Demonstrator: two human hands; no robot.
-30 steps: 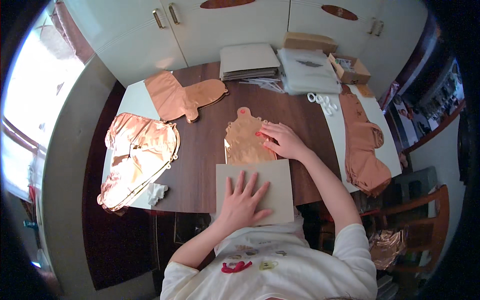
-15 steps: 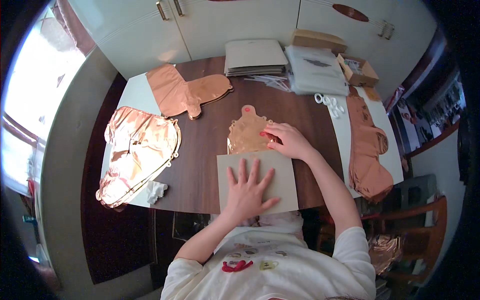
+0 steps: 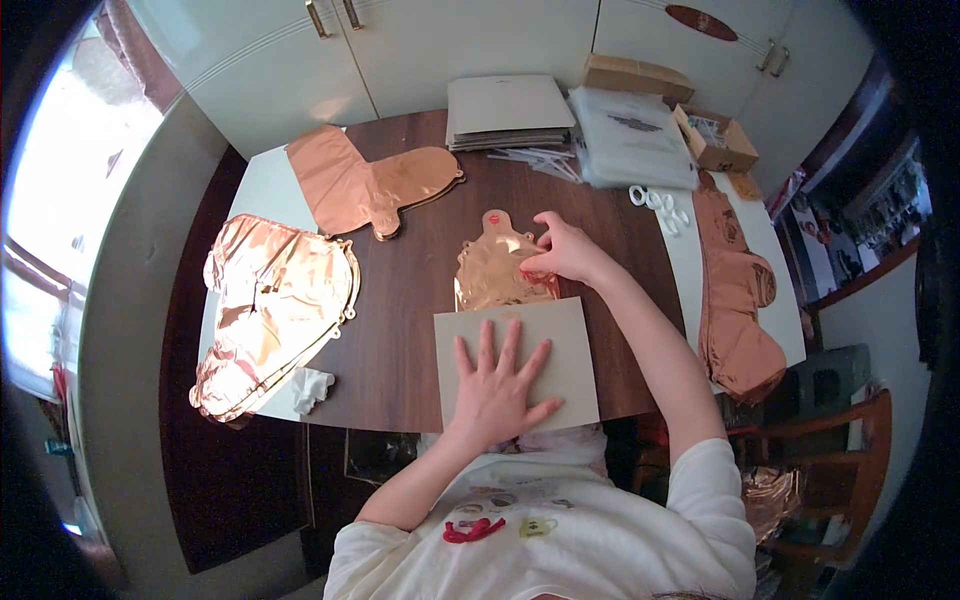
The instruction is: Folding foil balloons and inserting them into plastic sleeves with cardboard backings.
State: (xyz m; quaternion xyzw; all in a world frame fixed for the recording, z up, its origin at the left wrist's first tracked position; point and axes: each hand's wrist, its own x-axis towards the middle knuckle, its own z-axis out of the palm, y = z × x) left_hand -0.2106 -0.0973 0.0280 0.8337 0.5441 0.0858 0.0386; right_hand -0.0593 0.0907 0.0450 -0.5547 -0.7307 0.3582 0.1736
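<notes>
Our left hand (image 3: 492, 395) lies flat with fingers spread on the grey card (image 3: 570, 345), pressing against it without grasping. Straight ahead of its fingertips, on the tabletop (image 3: 395, 345), is the copper foil piece (image 3: 490, 275); its long axis runs away from our body, rounded tab foremost, and its near end disappears at the card's far edge. Our right hand (image 3: 568, 252) is the nearer one, reaching in from the right: its thumb is at the foil's right side, its forefinger curled and well parted from the thumb, with nothing visibly pinched between them. We cannot tell how firmly the thumb touches.
</notes>
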